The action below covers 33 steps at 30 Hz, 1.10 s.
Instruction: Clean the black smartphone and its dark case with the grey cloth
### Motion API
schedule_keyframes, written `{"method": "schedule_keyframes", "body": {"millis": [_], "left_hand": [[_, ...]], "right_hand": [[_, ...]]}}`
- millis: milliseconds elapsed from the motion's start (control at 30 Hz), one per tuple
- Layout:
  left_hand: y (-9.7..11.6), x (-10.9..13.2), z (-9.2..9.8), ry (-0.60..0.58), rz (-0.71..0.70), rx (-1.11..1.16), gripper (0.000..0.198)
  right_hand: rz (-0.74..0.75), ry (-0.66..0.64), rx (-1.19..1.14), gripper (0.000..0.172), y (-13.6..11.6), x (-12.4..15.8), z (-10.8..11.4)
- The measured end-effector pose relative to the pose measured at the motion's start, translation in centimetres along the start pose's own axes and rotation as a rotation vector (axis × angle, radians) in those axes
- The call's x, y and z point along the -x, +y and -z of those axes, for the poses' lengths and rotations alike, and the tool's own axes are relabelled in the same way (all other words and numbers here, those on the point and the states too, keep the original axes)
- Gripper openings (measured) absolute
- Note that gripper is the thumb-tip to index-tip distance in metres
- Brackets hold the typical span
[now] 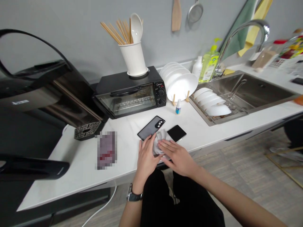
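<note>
A crumpled light grey cloth (162, 136) lies near the counter's front edge, between my hands. My left hand (147, 154), with a watch on its wrist, holds the cloth's left side, thumb toward the right. My right hand (176, 155) rests on the cloth with fingers stretched flat across it. What lies under the cloth is mostly hidden. Just behind my left hand is a phone case (151, 127) with camera cutouts. A black phone-like slab (177, 133) sits right of the cloth. Farther back stands a small white and blue bottle (178, 107).
Behind are a toaster oven (132, 97), a white utensil holder (133, 58) on it, and a rack of plates (181, 85). To the right is a sink (255, 91) with bowls (209, 101). A blurred packet (106, 150) and a black appliance (44, 94) stand left.
</note>
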<state>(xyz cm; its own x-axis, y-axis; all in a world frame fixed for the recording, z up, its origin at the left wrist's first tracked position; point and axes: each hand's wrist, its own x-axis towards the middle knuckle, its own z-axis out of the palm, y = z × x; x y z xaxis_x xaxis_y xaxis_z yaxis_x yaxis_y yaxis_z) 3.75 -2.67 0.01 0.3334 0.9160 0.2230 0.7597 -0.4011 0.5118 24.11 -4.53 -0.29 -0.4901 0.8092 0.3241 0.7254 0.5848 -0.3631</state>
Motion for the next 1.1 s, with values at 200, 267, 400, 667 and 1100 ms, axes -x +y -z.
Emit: {"method": "schedule_keyframes", "body": {"millis": [200,267,400,667,1100], "left_hand": [[0.0,-0.2,-0.2,0.021,0.016,0.036,0.087],[-0.2,-0.2,-0.1,0.009,0.008,0.026,0.086],[-0.2,-0.1,0.0,-0.008,-0.003,0.004,0.087],[-0.3,-0.3,-0.1,0.013,0.015,0.044,0.089],[-0.2,-0.5,-0.1,0.037,0.023,0.062,0.088]], "right_hand": [[-0.276,0.169,0.163,0.066,2.9,0.3,0.2],[-0.184,0.151,0.122,0.076,0.6,0.2,-1.0],[-0.03,0.06,-0.015,0.066,-1.7,0.4,-1.4],[-0.301,0.233,0.146,0.077,2.1,0.8,-1.0],[-0.282,0.205,0.1,0.063,3.5,-0.1,0.0]]}}
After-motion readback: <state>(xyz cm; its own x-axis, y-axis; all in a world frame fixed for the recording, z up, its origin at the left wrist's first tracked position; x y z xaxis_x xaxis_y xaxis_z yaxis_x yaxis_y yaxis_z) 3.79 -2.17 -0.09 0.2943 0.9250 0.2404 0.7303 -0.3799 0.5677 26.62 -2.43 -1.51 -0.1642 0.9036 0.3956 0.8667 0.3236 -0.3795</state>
